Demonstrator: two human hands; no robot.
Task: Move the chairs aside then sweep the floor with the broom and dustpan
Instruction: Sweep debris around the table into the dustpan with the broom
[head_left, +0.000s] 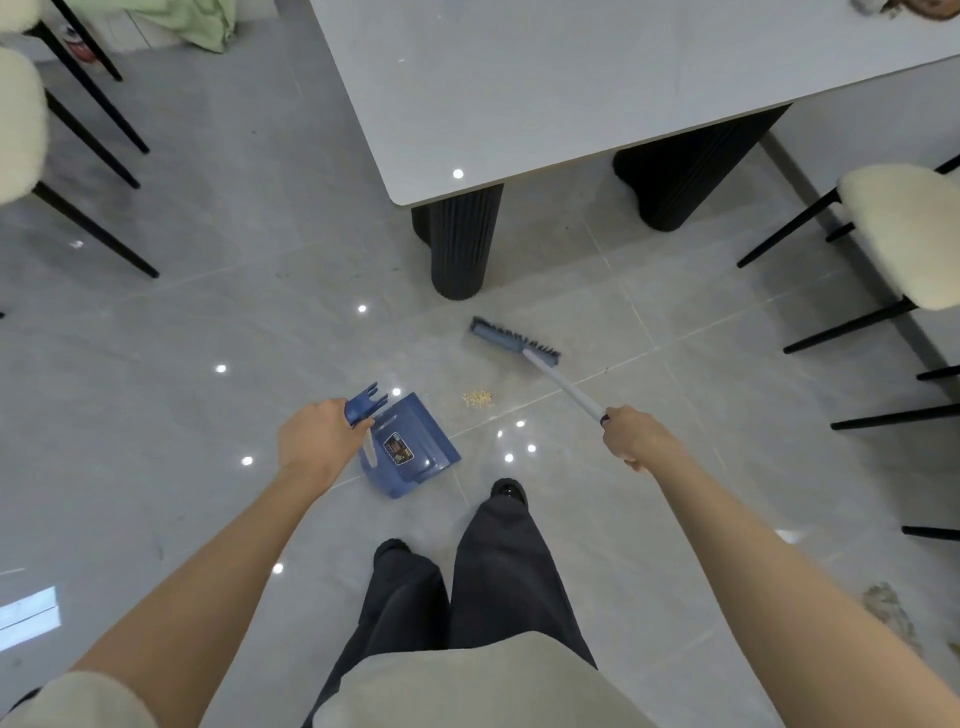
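Observation:
My left hand (317, 439) grips the handle of a blue dustpan (415, 447), which stands on the grey tiled floor with its mouth facing right. My right hand (631, 434) holds the white handle of a broom; the blue broom head (511, 340) rests on the floor near the table leg. A small heap of yellowish crumbs (478, 399) lies between the dustpan and the broom head. Cream-cushioned chairs with black legs stand off to the left (21, 124) and to the right (904, 234).
A white table (545, 88) on fluted black legs (460, 244) fills the top middle. My own legs and shoes (509, 491) stand just behind the dustpan. A green cloth (202, 21) lies at the far top left. A brownish stain (888, 608) marks the floor at lower right.

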